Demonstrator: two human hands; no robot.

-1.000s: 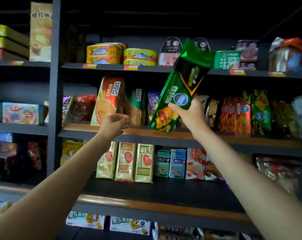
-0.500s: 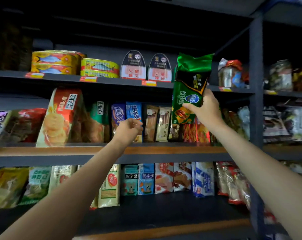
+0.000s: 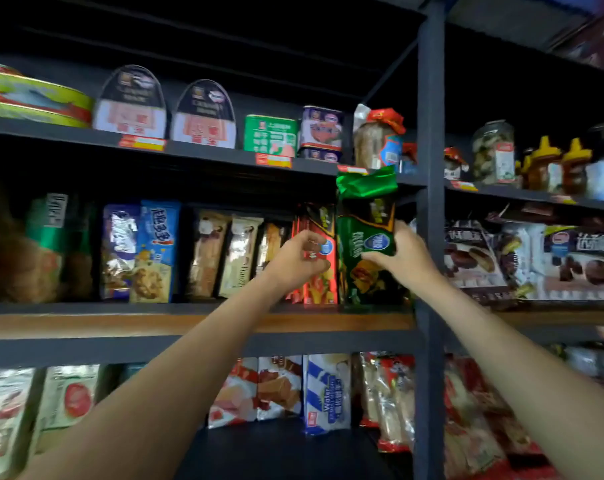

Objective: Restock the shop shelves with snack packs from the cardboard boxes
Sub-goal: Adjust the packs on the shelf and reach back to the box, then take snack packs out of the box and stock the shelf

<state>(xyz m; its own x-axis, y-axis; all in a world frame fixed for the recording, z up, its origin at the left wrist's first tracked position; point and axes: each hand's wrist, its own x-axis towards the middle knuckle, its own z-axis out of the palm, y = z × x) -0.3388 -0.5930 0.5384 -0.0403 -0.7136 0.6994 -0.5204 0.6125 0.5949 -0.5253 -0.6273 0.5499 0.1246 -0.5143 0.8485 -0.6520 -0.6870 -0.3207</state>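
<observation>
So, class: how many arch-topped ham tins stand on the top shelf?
2: one arch-topped ham tin beside the flat yellow fish tins, a second left of the green rectangular tin. Others may hide behind.

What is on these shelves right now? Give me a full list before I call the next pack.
Green snack pack: one, middle shelf by the upright post, held upright.
Red snack packs: about two, just left of the green pack.
Blue cookie pack: one, middle shelf, left of centre.
Ham tins: two, dark and white, top shelf.
Green tin: one, top shelf.
Fish tins: stacked, yellow, top shelf far left.
Jars: several, top shelf right of the post.
Blue striped wafer pack: one, bottom shelf.
Left hand: on the red packs.
Right hand: gripping the green pack.
</observation>
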